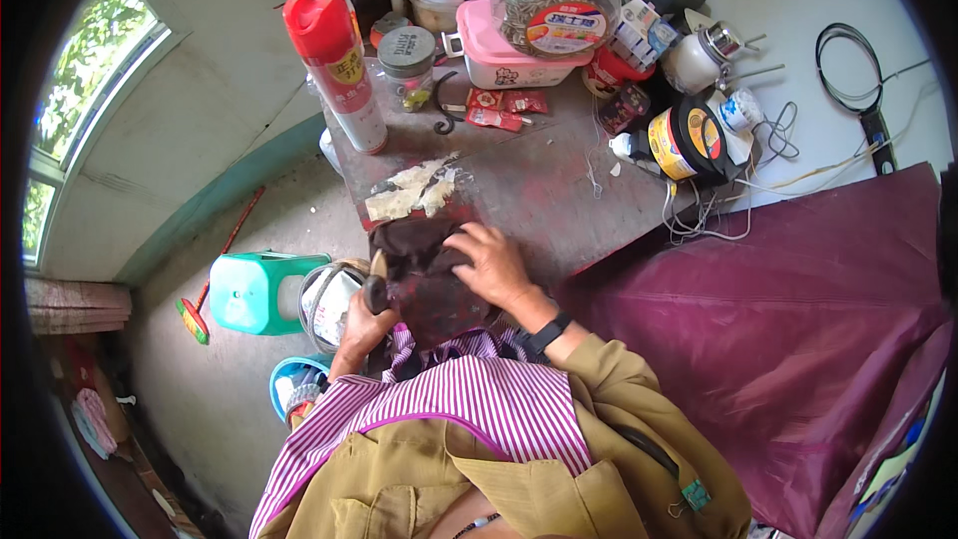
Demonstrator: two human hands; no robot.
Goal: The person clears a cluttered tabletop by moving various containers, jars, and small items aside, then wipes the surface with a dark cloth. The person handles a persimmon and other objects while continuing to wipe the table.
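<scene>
My left hand (364, 333) is closed around a tool with a dark rounded handle (376, 293) and a pale, pointed upper part; its exact kind is unclear. A crumpled dark brown cloth (414, 243) lies at the near corner of the table, just beyond that tool. Fingers spread, my right hand (490, 266) rests against the cloth's right side, and a black band circles that wrist. Below the cloth is a dark, reddish-stained surface (441, 307). Nearer my body is a striped apron (479, 389).
On the wooden table (539, 172) stand a red spray can (340, 75), a lidded jar (406, 64), a pink-lidded tub (516, 67) and a large plastic jar (557, 4). Pale scraps (415, 191) lie near the cloth. Left are a green stool (258, 292) and blue basin (288, 382); right, a maroon cover (763, 299).
</scene>
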